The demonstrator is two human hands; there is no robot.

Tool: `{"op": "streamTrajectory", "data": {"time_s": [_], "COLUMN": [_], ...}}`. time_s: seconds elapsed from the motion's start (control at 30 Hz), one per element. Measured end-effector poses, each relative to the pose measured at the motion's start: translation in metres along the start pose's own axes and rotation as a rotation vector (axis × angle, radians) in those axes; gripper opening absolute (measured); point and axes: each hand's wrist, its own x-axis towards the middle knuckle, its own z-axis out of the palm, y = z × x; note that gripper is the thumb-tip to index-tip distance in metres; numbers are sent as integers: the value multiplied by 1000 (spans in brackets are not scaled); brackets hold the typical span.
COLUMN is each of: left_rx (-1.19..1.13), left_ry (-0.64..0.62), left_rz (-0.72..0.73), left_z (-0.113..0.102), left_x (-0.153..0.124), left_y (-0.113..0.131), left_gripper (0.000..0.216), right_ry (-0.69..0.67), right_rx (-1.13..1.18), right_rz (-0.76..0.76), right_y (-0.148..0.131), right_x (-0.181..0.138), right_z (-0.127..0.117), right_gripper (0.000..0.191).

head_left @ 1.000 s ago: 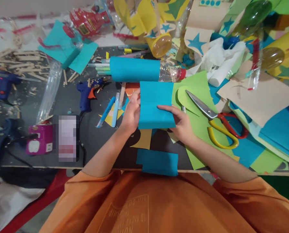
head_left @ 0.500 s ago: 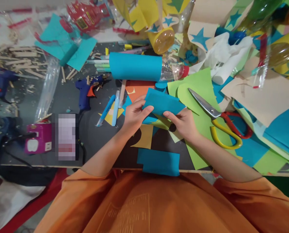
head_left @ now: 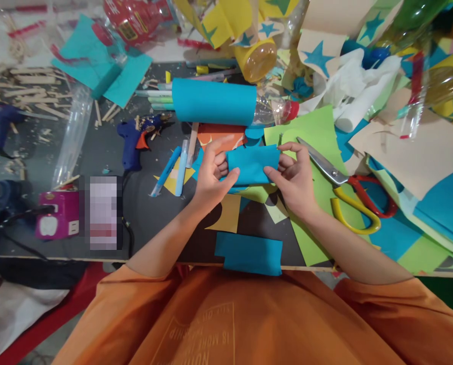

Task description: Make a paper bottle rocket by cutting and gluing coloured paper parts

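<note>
While a sheet of blue paper [head_left: 251, 163] is held between the two hands, over the middle of the desk [head_left: 154, 223] and nearer its front edge than its back, the work on it looks only partly done. The left hand [head_left: 211, 175] pinches its left end, thumb in front, index finger raised and the other fingers curled behind; the right hand [head_left: 297, 177] grips the right end likewise, thumb at the lower edge and index finger at the upper corner. The sheet appears bent or doubled over — whether it is creased flat I cannot tell — and no join shows on it, so I judge the shaping unfinished.

Behind it, the blue sleeve [head_left: 214, 101] already wraps a clear bottle [head_left: 265, 109]. A second blue piece [head_left: 249, 253] lies unused, poking over the desk's front edge. Toward the right side, the scissors [head_left: 335, 177] rest untouched on a green sheet [head_left: 310, 248]; leftward, a glue gun [head_left: 130, 149] lies unheld.
</note>
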Motion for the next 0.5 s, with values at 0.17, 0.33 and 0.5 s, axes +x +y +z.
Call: {"op": "streamTrajectory", "data": {"time_s": [0.17,0.33,0.5], "left_rx": [211,215,176], "left_ry": [83,46,20], "left_rz": [39,10,11], "left_z": [-1,0,-1], "left_x": [-1,-2,-2], "left_y": [9,10,11], "left_gripper": [27,29,22], "right_ry": [-60,-43,-31], "right_rx": [-37,-28,-33], "right_rz": [-3,33,81], "right_y": [2,0,-5], "right_x": [2,3,4], "right_z": [-2,-3,-4], "right_gripper": [48,40,42]}}
